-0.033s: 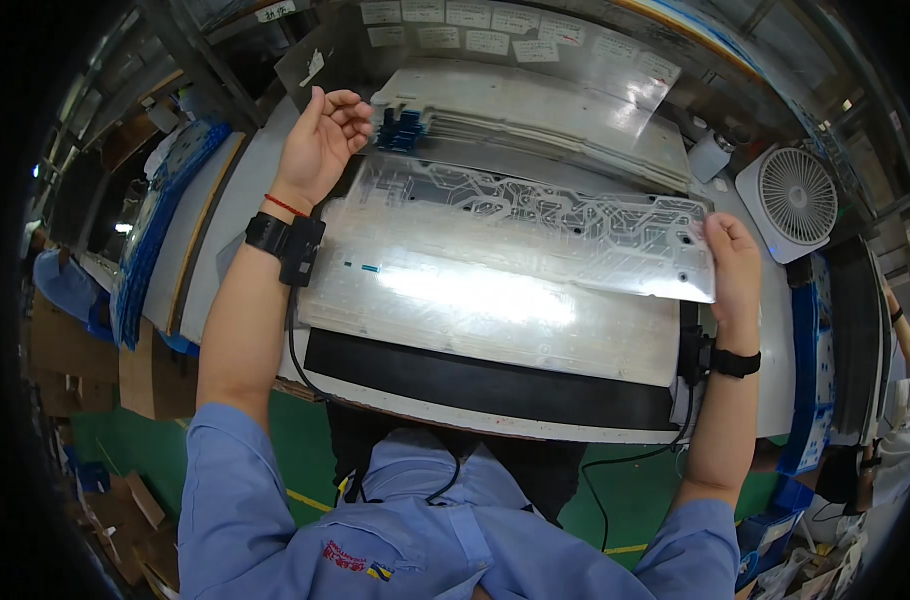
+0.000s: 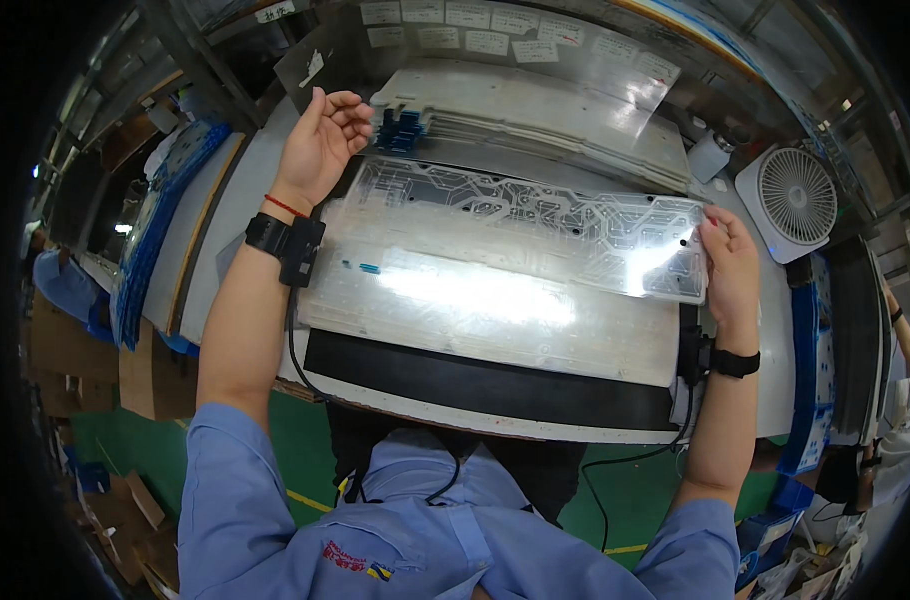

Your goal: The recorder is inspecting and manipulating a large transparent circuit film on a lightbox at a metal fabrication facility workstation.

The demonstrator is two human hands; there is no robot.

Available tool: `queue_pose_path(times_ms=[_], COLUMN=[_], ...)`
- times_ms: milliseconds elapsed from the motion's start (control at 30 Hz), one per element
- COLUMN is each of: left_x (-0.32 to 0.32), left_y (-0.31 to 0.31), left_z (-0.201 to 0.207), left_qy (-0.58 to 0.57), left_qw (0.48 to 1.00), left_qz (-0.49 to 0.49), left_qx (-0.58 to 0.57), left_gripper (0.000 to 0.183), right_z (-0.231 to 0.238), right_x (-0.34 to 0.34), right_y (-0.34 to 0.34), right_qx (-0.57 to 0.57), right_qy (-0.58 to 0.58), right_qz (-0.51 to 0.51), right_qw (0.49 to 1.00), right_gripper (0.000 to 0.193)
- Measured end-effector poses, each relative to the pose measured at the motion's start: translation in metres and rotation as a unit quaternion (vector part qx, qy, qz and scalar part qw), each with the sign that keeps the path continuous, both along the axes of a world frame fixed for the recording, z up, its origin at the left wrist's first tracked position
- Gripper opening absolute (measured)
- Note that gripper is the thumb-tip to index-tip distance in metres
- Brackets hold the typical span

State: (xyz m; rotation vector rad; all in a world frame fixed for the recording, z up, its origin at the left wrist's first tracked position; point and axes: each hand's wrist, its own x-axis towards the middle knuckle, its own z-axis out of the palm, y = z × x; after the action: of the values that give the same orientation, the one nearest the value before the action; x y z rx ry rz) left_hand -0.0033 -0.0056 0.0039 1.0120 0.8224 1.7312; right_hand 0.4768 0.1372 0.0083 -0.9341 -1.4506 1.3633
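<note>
A clear membrane circuit sheet (image 2: 515, 210) with silver printed traces lies over the far half of a shiny plate-like stack (image 2: 455, 330). My right hand (image 2: 732, 255) is closed on the sheet's right edge, thumb on top. That end looks slightly raised, with a bright reflection on it. My left hand (image 2: 320, 145) hovers past the sheet's far left corner, palm turned inward. Its fingers are loosely curled and apart, and nothing shows in them. Just beyond its fingertips are dark blue connector tails (image 2: 400, 130). Small teal marks show on the left of the shiny stack.
A black mat (image 2: 475, 380) lies beneath the stack on the white table. Behind stands a pile of pale sheets (image 2: 545, 110) against a panel with paper labels. A white fan (image 2: 795, 195) and a bottle (image 2: 710, 155) are at the right. Cables run from both wrists.
The sheet's right end has shifted slightly left and lies flatter, and its reflection has moved. My right fingers have shifted a little on the edge. My left hand has not moved.
</note>
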Motion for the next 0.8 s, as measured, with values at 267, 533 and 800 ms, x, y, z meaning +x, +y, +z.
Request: queue_pose_path(times_ms=[267, 533, 800], left_x=[-0.001, 0.006, 0.004], left_y=[0.005, 0.003, 0.005], left_z=[-0.005, -0.002, -0.008], left_qy=[0.102, 0.134, 0.194], left_qw=[0.970, 0.971, 0.963], left_qz=[0.174, 0.048, 0.070], left_qx=[-0.133, -0.191, -0.172], left_gripper=[0.036, 0.028, 0.023], right_z=[0.001, 0.002, 0.008], right_x=[-0.001, 0.000, -0.006], right_y=[-0.001, 0.002, -0.003], right_qx=[0.050, 0.028, 0.028], right_qy=[-0.062, 0.025, 0.045], right_qz=[0.006, -0.039, -0.034], right_qw=[0.997, 0.999, 0.998], right_gripper=[0.036, 0.033, 0.035])
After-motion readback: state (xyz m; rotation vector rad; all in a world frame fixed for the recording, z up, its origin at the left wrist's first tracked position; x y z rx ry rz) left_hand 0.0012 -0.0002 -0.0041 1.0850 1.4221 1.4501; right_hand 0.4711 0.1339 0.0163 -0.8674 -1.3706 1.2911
